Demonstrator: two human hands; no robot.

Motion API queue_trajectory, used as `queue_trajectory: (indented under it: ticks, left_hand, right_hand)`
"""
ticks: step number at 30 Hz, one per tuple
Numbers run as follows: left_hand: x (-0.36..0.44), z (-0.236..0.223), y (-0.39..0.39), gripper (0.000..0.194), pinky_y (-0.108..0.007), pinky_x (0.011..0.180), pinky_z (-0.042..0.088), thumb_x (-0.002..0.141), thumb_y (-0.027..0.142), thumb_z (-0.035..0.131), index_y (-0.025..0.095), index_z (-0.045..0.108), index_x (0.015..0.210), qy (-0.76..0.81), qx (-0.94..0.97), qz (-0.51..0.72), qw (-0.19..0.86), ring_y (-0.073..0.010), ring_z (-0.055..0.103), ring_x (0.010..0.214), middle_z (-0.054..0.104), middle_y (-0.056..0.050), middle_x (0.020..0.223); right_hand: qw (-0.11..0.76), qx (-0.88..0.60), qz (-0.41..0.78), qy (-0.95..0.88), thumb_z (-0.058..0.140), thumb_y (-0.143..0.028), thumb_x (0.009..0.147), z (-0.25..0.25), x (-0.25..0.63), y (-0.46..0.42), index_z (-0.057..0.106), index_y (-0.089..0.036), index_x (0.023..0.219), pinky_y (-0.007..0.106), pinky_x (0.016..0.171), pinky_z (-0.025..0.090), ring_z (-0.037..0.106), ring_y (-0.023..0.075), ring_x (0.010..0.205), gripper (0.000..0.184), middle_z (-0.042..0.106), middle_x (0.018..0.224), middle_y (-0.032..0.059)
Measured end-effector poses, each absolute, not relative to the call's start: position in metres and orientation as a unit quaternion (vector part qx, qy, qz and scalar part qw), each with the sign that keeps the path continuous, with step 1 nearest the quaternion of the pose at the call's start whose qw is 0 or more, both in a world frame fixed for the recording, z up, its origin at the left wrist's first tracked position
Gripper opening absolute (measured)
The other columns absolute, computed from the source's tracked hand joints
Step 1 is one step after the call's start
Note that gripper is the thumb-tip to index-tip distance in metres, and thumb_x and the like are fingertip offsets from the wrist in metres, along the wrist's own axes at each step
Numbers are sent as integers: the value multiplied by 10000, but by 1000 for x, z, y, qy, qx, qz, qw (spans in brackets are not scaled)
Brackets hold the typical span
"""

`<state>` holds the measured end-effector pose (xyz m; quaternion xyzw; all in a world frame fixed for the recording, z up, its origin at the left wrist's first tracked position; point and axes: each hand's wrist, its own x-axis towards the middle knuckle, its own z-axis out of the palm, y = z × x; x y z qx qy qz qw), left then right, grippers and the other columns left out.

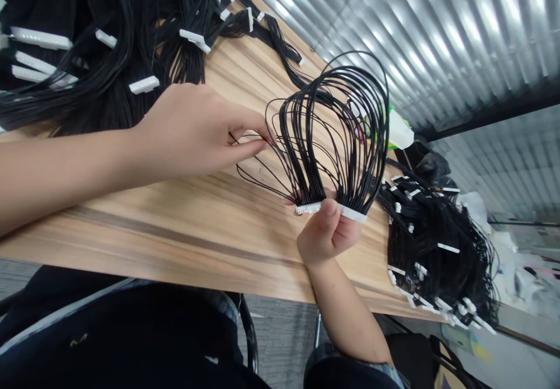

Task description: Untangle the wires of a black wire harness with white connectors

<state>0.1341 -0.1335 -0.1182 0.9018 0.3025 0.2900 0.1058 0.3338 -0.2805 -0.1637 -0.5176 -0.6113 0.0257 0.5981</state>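
Note:
My right hand (328, 231) grips two white connectors (331, 210) side by side, with a fan of thin black wires (336, 132) looping up from one connector and back down to the other. My left hand (196, 129) reaches in from the left over the wooden table (184, 225), its thumb and fingers pinched on one thin black wire at the left edge of the loop bundle.
A large heap of black wire harnesses with white connectors (87, 45) covers the table's far left. Another pile of harnesses (433, 249) lies at the right end by the table edge. A white and green object (398, 132) sits behind the loops. Corrugated metal wall beyond.

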Motion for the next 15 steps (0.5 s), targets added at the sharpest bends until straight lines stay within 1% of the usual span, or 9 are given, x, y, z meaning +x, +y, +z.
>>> queue_trajectory:
  ticks: [4, 6, 8, 11, 12, 13, 15]
  left_hand:
    - [133, -119, -134, 295, -271, 501, 263, 880, 312, 570, 318, 798, 1066, 282, 899, 329, 62, -98, 446, 490, 459, 60, 469]
    - [132, -118, -134, 317, -263, 508, 296, 854, 269, 572, 309, 787, 1083, 269, 902, 332, 57, -95, 453, 491, 464, 67, 475]
    - [130, -116, -135, 296, -261, 515, 314, 833, 240, 590, 306, 786, 1045, 263, 901, 341, 60, -90, 451, 488, 466, 73, 472]
    - [129, -112, -136, 224, -273, 536, 318, 837, 226, 571, 276, 774, 917, 240, 896, 369, 60, -81, 468, 504, 482, 66, 472]
    - [129, -111, -136, 221, -277, 547, 318, 851, 226, 561, 264, 767, 920, 232, 893, 382, 57, -74, 478, 518, 516, 64, 498]
    - [129, -109, -137, 229, -280, 565, 325, 872, 234, 558, 263, 765, 966, 225, 889, 395, 49, -69, 500, 545, 571, 61, 551]
    - [130, -107, -138, 261, -285, 644, 377, 928, 297, 556, 315, 761, 1089, 217, 882, 417, 20, -82, 595, 673, 688, 60, 720]
  right_hand:
    - [617, -523, 15, -588, 478, -379, 1041, -161, 333, -279, 597, -257, 868, 279, 419, 521, 607, 138, 455, 243, 589, 613, -30]
    - [636, -504, 12, -585, 490, -363, 1039, -159, 332, -276, 589, -258, 851, 263, 401, 509, 595, 131, 446, 237, 576, 617, -35]
    - [654, -484, 12, -581, 512, -347, 1033, -157, 331, -274, 605, -255, 851, 242, 379, 493, 585, 122, 440, 224, 576, 627, -37]
    - [684, -493, -8, -537, 573, -373, 1007, -154, 329, -271, 671, -249, 966, 235, 353, 480, 593, 122, 436, 164, 588, 654, -36]
    - [692, -500, -13, -520, 590, -385, 998, -153, 328, -270, 683, -244, 995, 234, 346, 472, 600, 125, 437, 168, 589, 654, -36]
    - [695, -504, -9, -512, 597, -389, 995, -151, 326, -270, 689, -240, 988, 231, 341, 463, 608, 128, 442, 175, 590, 647, -36]
    - [691, -498, 23, -523, 584, -372, 1006, -148, 323, -269, 680, -234, 889, 217, 344, 447, 619, 123, 447, 205, 590, 618, -41]
